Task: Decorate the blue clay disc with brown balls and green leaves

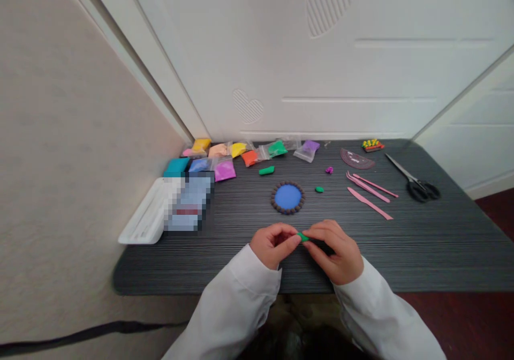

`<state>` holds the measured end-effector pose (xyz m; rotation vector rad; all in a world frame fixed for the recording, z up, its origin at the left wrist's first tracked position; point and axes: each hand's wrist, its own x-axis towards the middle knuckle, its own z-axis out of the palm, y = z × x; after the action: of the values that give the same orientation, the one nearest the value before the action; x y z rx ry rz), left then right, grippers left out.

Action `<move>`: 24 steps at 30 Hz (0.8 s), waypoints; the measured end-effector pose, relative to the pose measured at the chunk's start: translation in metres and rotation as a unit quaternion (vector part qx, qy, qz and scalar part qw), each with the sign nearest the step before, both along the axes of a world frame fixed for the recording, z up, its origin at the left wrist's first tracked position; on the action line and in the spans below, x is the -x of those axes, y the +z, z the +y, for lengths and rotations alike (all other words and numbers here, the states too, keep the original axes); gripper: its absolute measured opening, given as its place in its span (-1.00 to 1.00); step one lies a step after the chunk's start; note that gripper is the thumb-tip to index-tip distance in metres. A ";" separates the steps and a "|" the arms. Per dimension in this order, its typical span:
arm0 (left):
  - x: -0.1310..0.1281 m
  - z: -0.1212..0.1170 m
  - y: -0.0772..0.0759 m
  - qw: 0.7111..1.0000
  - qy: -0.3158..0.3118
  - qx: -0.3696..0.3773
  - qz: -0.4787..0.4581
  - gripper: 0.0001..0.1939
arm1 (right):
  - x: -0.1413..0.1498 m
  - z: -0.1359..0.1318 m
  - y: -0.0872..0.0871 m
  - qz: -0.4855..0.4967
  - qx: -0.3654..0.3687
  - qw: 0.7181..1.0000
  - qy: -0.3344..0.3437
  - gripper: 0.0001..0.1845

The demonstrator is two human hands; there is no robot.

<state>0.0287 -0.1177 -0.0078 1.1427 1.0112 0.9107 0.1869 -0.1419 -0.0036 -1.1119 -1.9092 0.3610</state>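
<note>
Between the fingertips of my left hand point(277, 244) and my right hand point(335, 250) is a small piece of green modelling clay point(302, 237). Both hands pinch it just above the table, near the front edge. Beyond them lies a flat blue clay disc point(288, 196) ringed with small dark brown balls. A small green clay oval point(319, 189) rests to the right of the disc, and a longer green clay piece point(266, 171) sits behind it. A little purple clay lump point(329, 170) lies farther back on the right.
Bags of coloured clay, such as a green one point(277, 148) and a magenta one point(225, 170), line the back left. A white tray point(140, 215) stands at left. Pink modelling tools point(369, 203), a protractor point(357, 159) and black-handled scissors point(417, 186) lie at right.
</note>
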 end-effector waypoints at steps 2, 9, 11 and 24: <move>0.000 -0.001 0.000 1.000 -0.008 0.003 -0.022 -0.77 | 0.000 0.000 0.000 0.003 -0.002 1.000 0.005 -0.74; 0.001 -0.002 0.006 0.999 0.001 0.031 -0.008 -0.81 | 0.000 -0.001 0.001 0.003 0.004 1.000 0.013 -0.68; 0.001 -0.002 0.008 0.999 -0.002 0.036 -0.008 -0.81 | 0.000 -0.001 0.002 0.002 0.008 1.000 0.015 -0.67; 0.003 -0.003 0.016 0.998 -0.017 0.042 0.031 -0.87 | -0.002 -0.002 0.006 0.004 0.046 0.999 0.029 -0.60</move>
<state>0.0259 -0.1208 0.0081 1.1196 1.0688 0.8029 0.1886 -0.1434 0.0026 -1.1135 -1.9368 0.4892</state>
